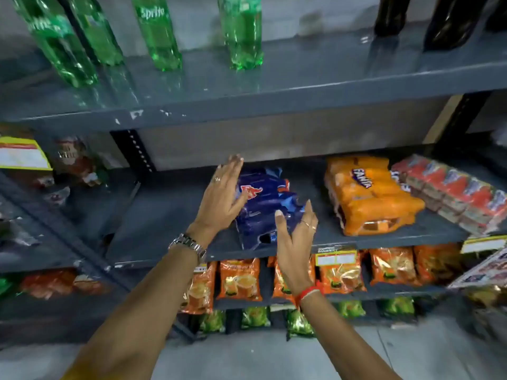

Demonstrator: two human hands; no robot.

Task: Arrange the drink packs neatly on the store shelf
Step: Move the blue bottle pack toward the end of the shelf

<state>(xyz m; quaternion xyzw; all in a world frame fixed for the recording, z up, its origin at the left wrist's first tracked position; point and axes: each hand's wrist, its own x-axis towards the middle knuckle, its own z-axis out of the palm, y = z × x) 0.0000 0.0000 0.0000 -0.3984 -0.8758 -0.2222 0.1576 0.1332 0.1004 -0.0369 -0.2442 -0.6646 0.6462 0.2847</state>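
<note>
Grey store shelf (170,212), middle tier. Blue drink pack (264,207) lies mid-shelf, long axis running near-to-far, skewed. Left hand (220,198) flat against its left side, right hand (295,239) at near-right corner; both grips spread, clasping nothing. Orange pack (370,193) right.

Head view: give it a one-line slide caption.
Open left hand and right hand flank a blue drink pack on the grey shelf.

"sprite" reads on a green bottle (155,31) up top, "fanta" on the orange drink pack (367,193)
</note>
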